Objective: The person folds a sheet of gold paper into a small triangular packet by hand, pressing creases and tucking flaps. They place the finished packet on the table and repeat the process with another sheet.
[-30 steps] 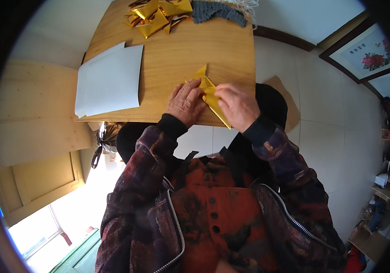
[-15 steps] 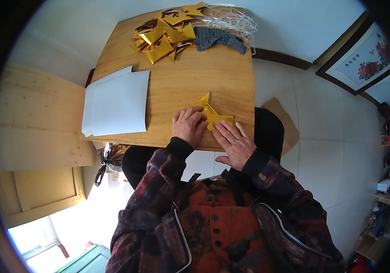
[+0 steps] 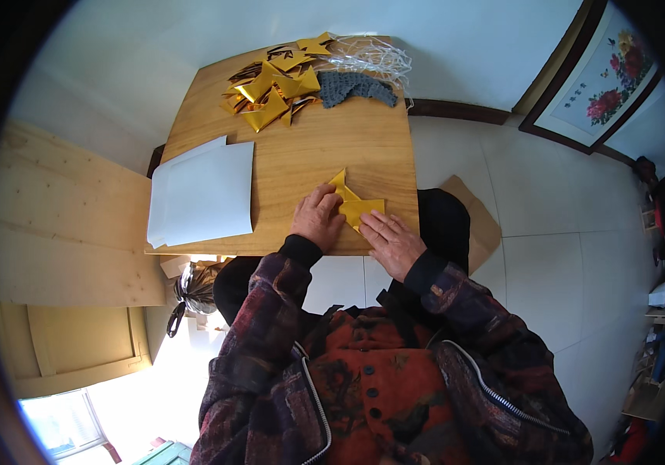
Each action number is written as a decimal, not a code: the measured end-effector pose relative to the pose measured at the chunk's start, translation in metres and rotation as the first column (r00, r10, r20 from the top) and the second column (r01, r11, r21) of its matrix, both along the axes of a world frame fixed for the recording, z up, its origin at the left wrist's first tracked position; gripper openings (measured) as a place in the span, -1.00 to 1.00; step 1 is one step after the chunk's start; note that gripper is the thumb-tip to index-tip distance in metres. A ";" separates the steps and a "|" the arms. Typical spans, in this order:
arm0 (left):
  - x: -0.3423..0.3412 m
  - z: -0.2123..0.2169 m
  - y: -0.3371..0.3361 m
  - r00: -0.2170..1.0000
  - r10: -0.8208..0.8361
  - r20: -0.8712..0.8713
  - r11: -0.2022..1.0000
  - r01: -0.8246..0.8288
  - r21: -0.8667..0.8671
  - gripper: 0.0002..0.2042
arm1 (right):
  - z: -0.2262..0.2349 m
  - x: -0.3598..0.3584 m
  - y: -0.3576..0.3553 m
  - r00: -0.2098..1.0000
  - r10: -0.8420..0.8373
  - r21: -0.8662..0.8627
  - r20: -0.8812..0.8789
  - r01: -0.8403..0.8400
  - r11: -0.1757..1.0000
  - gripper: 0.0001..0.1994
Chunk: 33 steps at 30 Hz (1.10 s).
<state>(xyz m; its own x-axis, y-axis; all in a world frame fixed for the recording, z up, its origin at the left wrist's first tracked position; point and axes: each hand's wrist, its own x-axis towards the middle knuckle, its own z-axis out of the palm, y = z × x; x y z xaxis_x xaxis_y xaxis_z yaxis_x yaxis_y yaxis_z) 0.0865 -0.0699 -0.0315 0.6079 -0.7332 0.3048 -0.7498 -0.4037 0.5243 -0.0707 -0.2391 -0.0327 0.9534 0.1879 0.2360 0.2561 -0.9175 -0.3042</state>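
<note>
Both hands, left hand and right hand, apparently press gold folded paper flat.

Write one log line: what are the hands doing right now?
left hand: pressing gold paper | right hand: flat on paper's edge | surface: wooden table | nearby: white sheets

a smooth, matt wooden table is seen, its grain showing. glossy gold paper is pressed flat; the pile of folded gold pieces shines alike. matt white paper sheets, a rough grey knitted cloth and what may be clear plastic wrap are shown.
</note>
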 end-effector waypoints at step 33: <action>0.008 0.115 0.034 0.956 -0.233 -0.179 0.948 0.265 0.178 -0.81 | 0.012 -0.009 0.006 0.914 0.320 0.810 -0.252 0.380 -0.448 -0.70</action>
<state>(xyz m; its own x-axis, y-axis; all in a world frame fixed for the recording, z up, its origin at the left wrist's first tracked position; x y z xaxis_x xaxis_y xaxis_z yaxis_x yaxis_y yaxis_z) 0.0949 -0.0361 0.0833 0.4262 -0.9029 0.0556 -0.7559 -0.3218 0.5701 -0.0795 -0.2336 -0.0212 0.9768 0.0235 -0.2129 -0.1587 0.7466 -0.6460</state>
